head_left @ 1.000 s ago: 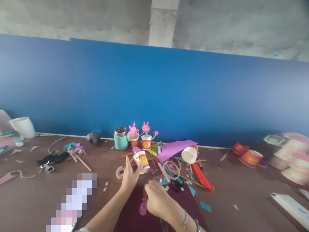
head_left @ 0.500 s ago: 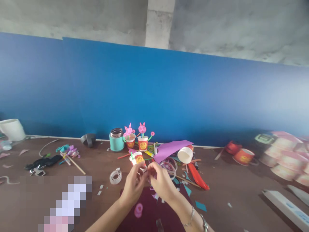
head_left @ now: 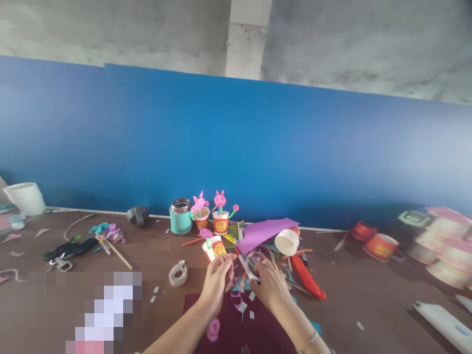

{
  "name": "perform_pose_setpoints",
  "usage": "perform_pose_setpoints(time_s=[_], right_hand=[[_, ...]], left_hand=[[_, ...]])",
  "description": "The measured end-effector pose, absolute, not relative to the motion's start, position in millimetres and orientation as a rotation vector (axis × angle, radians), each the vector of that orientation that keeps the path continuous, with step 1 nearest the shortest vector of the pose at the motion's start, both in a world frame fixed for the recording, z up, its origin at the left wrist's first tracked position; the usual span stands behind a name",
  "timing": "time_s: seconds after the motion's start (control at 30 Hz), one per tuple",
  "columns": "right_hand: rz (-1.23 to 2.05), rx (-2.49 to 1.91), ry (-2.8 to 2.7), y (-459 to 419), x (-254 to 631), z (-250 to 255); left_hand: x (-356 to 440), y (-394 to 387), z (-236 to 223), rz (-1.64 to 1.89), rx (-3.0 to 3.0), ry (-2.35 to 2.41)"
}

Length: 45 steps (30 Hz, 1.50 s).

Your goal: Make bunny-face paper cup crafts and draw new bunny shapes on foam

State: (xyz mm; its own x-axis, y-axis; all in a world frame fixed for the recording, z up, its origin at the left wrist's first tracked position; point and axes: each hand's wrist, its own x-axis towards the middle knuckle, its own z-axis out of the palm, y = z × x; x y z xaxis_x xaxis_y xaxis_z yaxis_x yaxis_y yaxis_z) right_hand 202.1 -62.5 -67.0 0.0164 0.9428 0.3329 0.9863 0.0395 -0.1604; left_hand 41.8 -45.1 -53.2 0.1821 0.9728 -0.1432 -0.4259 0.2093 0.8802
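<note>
My left fingers (head_left: 220, 267) bunched together near the tilted cup (head_left: 214, 249), grip unclear; my right fingers (head_left: 263, 269) over the clear rings (head_left: 249, 261), can't tell whether clamped.

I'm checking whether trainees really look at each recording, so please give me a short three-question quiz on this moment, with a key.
1. Which hand is nearer the tilted front cup?
2. True or false: the teal jar stands upright with its mouth uncovered.
3. What colour is the large paper sheet beside the cup lying on its side?
A) green
B) purple
C) yellow

Key:
1. The left hand.
2. True.
3. B.
</note>
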Motion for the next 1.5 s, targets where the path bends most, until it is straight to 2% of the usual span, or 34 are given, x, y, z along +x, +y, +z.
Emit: perform_pose_setpoints(time_s=[0.13, 0.37, 0.6, 0.8, 1.13, 1.5], right_hand=[[-0.215, -1.851, -1.916, -66, 197, -62], [0.209, -1.43, -1.791, -72, 190, -55], [0.218, -1.353, -1.897, -72, 185, -59], [0.157, -1.35, -1.931, -75, 182, -55], [0.141, -1.339, -1.992, -78, 181, -53], [0.182, -1.366, -1.925, -83, 178, -44]], left_hand=[[38, -49, -53, 1.169, 0.881, 0.805], [43, -49, -70, 1.121, 0.955, 0.736], [40, -53, -72, 1.29, 1.427, 0.868], [33, -59, -60, 1.214, 1.801, 0.904], [36, -59, -60, 1.262, 1.6, 0.999], [34, -59, -59, 1.244, 1.652, 1.006]])
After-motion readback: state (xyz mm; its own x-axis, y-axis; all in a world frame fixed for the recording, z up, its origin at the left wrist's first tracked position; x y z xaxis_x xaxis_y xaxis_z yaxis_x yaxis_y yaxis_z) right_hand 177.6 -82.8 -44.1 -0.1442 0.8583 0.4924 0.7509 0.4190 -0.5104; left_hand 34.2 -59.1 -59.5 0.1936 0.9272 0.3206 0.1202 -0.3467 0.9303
